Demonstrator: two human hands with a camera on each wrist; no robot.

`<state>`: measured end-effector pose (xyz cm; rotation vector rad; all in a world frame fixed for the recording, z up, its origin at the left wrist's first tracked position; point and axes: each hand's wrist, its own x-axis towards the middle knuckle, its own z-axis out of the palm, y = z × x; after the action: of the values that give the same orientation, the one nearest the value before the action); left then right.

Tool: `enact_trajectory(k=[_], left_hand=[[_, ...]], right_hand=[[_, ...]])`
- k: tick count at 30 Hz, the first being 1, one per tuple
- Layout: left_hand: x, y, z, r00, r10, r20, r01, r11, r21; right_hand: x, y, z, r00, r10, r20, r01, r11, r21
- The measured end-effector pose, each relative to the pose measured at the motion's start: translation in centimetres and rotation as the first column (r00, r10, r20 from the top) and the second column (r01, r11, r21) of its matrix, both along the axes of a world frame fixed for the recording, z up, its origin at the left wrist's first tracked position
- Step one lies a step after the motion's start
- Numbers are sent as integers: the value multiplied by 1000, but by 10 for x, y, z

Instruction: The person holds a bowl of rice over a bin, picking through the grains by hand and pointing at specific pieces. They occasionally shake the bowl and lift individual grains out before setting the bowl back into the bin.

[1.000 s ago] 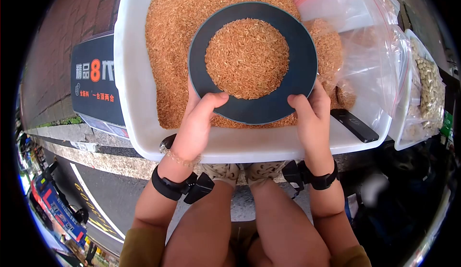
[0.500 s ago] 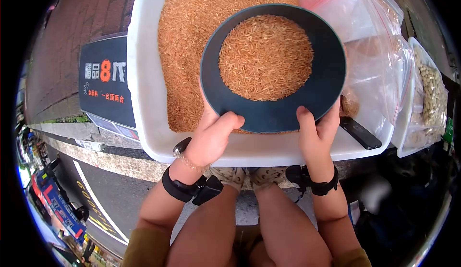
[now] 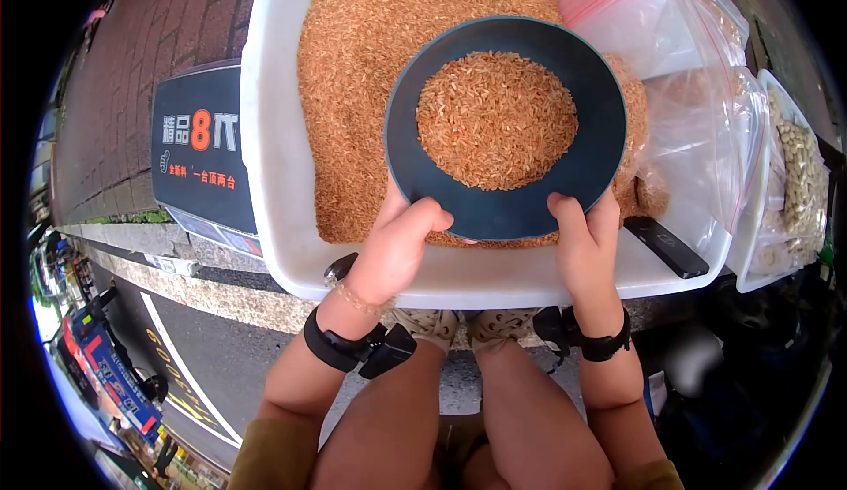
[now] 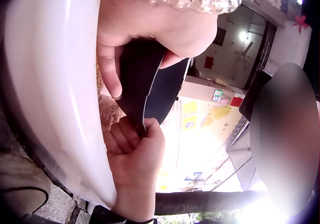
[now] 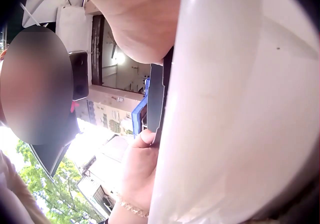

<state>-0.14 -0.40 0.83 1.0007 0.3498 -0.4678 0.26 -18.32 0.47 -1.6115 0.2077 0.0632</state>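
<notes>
A round dark shallow bowl (image 3: 503,216) is held over a white plastic tub (image 3: 423,283). A mound of brown rice (image 3: 498,119) covers the middle of its floor. My left hand (image 3: 393,247) grips the bowl's near left rim, thumb on top and the other fingers mostly hidden beneath. On the near right, my right hand (image 3: 587,243) holds the rim in the same way. The left wrist view shows the bowl (image 4: 140,74) edge-on, both hands at its rim. More loose brown rice (image 3: 353,137) fills much of the tub.
Clear zip bags (image 3: 679,111), some with rice, lie in the tub's right side. A black phone-like slab (image 3: 666,247) rests by its near right corner. Further right stands a tray (image 3: 750,269) with bagged pale nuts or beans. A dark printed box (image 3: 203,150) sits left of the tub.
The bowl rose closer to the head camera half a second ago and is lower now. Its rice has shifted inside. The tub and bowl both appear further right as the head view moved.
</notes>
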Motion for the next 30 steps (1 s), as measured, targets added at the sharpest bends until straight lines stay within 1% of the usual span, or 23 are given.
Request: enact_trajectory(k=[2,5,7,16,20,22,23,25,26,27,29,30], left_hand=[[0,0,1,1000,-14,11,14,1000,20],[-1,0,0,999,30,-18,-29,999,28],[-2,1,-4,999,-23,47,18,993,113],[-4,2,-2,1000,-16,6,15,999,49],[-3,2,-2,999,-28,34,26,998,65],[-4,1,-5,997,36,68,-41,996,77],[-4,2,-5,997,34,66,-39,996,75],[-4,5,-5,996,81,-40,-76,992,99],[-4,4,-6,994,109,0,-109,992,64],[-3,2,-3,994,106,-1,-106,993,59],[0,-1,5,981,179,-77,-176,983,47],[0,-2,3,977,211,-27,-209,977,50]], right_hand=[[0,-1,0,1000,11,-11,-11,1000,-12],[0,-2,0,999,14,-42,-14,1000,11],[0,0,0,999,3,-35,-2,1000,20],[-1,-2,-2,999,16,-37,-14,999,45],[-1,-1,0,999,17,-52,-15,999,42],[-1,-1,0,999,10,-42,-8,999,40],[-1,-2,0,999,2,-32,-1,999,38],[-2,-3,2,1000,-1,-31,3,999,41],[-2,-4,3,1000,-1,-31,3,999,47],[-2,-5,5,1000,-4,-31,5,999,43],[0,-8,9,999,29,-17,-28,998,52],[0,-9,10,999,27,-18,-26,998,50]])
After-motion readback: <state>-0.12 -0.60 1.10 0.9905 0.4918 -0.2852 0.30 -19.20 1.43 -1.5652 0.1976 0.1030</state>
